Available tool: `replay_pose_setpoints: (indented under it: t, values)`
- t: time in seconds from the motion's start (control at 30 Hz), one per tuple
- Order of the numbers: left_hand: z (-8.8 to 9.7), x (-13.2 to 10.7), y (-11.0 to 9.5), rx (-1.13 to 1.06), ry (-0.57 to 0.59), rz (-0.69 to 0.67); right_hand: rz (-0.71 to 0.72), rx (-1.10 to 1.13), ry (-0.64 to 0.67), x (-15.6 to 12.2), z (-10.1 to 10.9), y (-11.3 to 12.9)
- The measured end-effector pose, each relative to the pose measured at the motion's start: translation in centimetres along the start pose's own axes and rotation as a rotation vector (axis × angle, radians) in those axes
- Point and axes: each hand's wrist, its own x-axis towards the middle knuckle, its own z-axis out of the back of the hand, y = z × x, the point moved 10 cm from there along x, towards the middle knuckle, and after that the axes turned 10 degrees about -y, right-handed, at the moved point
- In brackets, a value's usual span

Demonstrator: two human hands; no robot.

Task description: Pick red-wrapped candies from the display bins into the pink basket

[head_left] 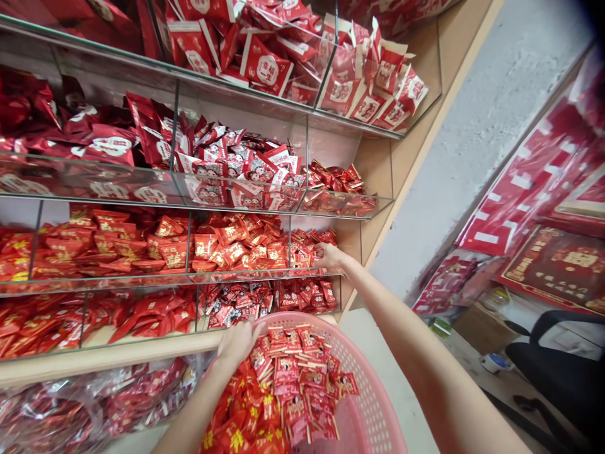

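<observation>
A pink plastic basket (373,372) stands low in front of the shelves, with small red candy packets on sticks (302,378) and orange-red wrapped packets with gold print (236,416) inside. My left hand (239,343) is closed over the basket's rim on the shelf side. My right hand (328,256) reaches into the rightmost compartment of a lower shelf, over the glass lip. Its fingers are curled in among small red packets (302,244), and what lies between them is hidden.
Tiered shelves with glass dividers hold red packets (265,66) in many compartments. Clear plastic bags of red goods (137,397) lie beneath. To the right are a grey wall (482,113), a cardboard box (484,328) and a black chair (558,366).
</observation>
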Motion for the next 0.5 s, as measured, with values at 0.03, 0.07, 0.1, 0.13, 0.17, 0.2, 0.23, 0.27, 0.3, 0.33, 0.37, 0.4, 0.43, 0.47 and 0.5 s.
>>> replay_pose_setpoints:
  t: [0.03, 0.07, 0.1, 0.13, 0.17, 0.2, 0.23, 0.27, 0.3, 0.33, 0.37, 0.4, 0.43, 0.47, 0.5]
  values:
    - [0.0, 0.0, 0.0, -0.003, 0.0, 0.001, 0.002, -0.058, 0.008, 0.0, 0.2, -0.2]
    - [0.0, 0.0, 0.0, -0.004, 0.001, 0.003, 0.006, -0.117, 0.02, -0.1, 0.5, -0.3]
    - [0.1, 0.0, 0.0, -0.006, 0.003, 0.004, 0.014, -0.167, 0.032, -0.2, 0.7, -0.4]
    - [0.1, 0.0, 0.0, -0.009, 0.007, 0.004, 0.028, -0.208, 0.043, -0.3, 1.0, -0.2]
    - [0.2, 0.0, -0.1, -0.013, 0.015, 0.004, 0.047, -0.241, 0.053, -0.4, 1.2, 0.1]
    - [0.2, 0.0, -0.1, -0.02, 0.024, 0.005, 0.072, -0.265, 0.058, -0.5, 1.5, 0.6]
    - [0.2, -0.1, -0.2, -0.03, 0.03, 0.006, 0.101, -0.283, 0.056, -0.6, 1.8, 1.3]
    - [0.2, -0.1, -0.2, -0.038, 0.033, 0.006, 0.131, -0.296, 0.051, -0.6, 2.0, 2.0]
    - [0.3, -0.1, -0.2, -0.043, 0.032, 0.007, 0.16, -0.307, 0.045, -0.7, 2.1, 2.7]
    - [0.3, -0.1, -0.2, -0.046, 0.029, 0.008, 0.189, -0.317, 0.04, -0.8, 2.1, 3.5]
    - [0.4, -0.1, -0.2, -0.044, 0.025, 0.007, 0.216, -0.327, 0.04, -0.8, 1.9, 4.2]
    - [0.4, -0.1, -0.2, -0.041, 0.019, 0.005, 0.239, -0.338, 0.047, -0.8, 1.4, 4.8]
    - [0.4, -0.1, -0.2, -0.035, 0.015, 0.002, 0.257, -0.35, 0.058, -0.8, 0.9, 5.2]
    - [0.4, -0.1, -0.2, -0.03, 0.011, 0.0, 0.268, -0.364, 0.071, -0.8, 0.3, 5.6]
    - [0.4, -0.1, -0.2, -0.025, 0.007, -0.002, 0.273, -0.38, 0.081, -0.8, -0.3, 5.7]
